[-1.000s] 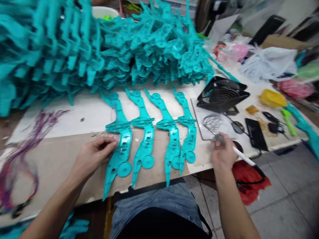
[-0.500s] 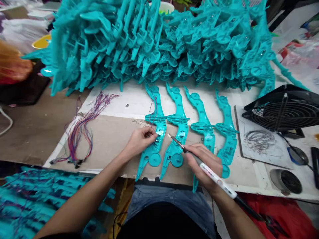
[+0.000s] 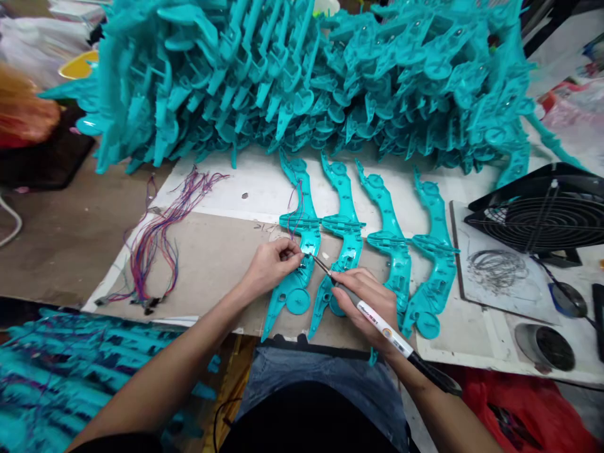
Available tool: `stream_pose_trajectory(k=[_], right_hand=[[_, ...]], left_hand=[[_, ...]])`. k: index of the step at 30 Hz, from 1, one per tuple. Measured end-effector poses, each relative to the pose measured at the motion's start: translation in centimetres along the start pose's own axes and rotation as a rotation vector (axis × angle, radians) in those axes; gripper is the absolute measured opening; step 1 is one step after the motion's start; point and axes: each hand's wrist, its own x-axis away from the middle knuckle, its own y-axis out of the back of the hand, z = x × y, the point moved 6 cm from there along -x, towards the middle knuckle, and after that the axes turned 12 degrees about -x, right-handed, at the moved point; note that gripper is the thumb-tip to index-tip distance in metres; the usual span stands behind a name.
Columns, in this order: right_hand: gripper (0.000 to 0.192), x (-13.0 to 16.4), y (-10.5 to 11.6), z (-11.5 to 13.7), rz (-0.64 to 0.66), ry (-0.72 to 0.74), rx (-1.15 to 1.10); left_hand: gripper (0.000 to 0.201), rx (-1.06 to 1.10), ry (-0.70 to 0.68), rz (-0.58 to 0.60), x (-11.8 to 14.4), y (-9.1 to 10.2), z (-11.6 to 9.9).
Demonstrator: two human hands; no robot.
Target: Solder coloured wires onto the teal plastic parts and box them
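Several teal plastic shell halves lie side by side on the bench; the leftmost one (image 3: 296, 251) has thin wires running up from its middle. My left hand (image 3: 272, 265) pinches those wires against this shell. My right hand (image 3: 368, 303) grips a white-handled soldering iron (image 3: 377, 324) like a pen. Its metal tip touches the leftmost shell right beside my left fingers. The second shell (image 3: 346, 236) lies partly under my right hand.
A tall heap of teal shells (image 3: 302, 82) fills the back of the bench. A bundle of red and blue wires (image 3: 155, 242) lies at left. A black fan (image 3: 542, 217), a solder coil (image 3: 497, 267) and a round tin (image 3: 545, 346) sit at right. More teal parts (image 3: 56, 377) lie lower left.
My view swung left. My right hand came over from the solder coil with the iron, and its tip now touches the leftmost shell. My left hand stayed pinching the wires there.
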Motion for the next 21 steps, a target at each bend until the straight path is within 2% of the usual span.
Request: stream_pose_trajectory(k=[6, 15, 21], right_hand=[[0.026, 0.10, -0.10, 0.12, 0.020, 0.071, 0.019], [0.026, 0.12, -0.08, -0.03, 0.010, 0.065, 0.017], [0.025, 0.17, 0.41, -0.11, -0.030, 0.012, 0.002]], left_hand=[[0.012, -0.004, -0.006, -0.005, -0.03, 0.03, 0.03], [0.013, -0.002, -0.012, -0.003, -0.04, -0.04, 0.00], [0.011, -0.004, -0.013, 0.002, -0.07, -0.04, -0.10]])
